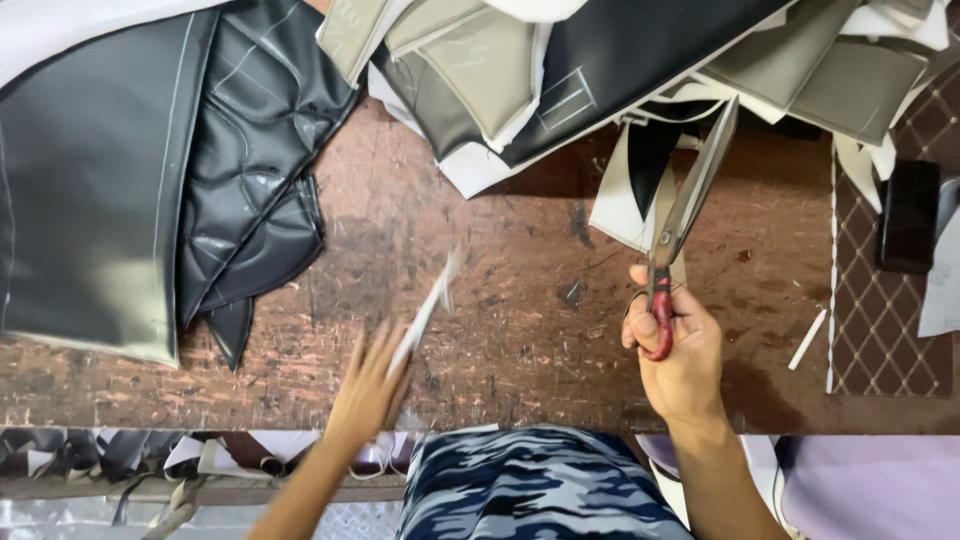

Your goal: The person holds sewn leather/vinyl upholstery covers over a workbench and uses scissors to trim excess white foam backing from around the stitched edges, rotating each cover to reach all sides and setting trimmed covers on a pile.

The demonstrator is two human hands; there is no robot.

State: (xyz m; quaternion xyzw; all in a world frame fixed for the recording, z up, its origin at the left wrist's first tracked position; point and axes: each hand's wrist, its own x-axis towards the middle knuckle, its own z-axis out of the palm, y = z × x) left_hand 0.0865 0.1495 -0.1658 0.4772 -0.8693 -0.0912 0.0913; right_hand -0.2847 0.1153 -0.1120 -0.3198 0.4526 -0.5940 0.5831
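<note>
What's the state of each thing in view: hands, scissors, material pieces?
right hand: gripping the scissors by the red handles
scissors: blades shut, tips pointing up and away
left hand: blurred, holding a thin white strip
white strip: lifted off the table, tilted
black quilted pieces: lying crumpled at the left
grey and black panels: stacked, overlapping at the top
small white offcut: lying loose on the table
wooden table: scratched, worn
</note>
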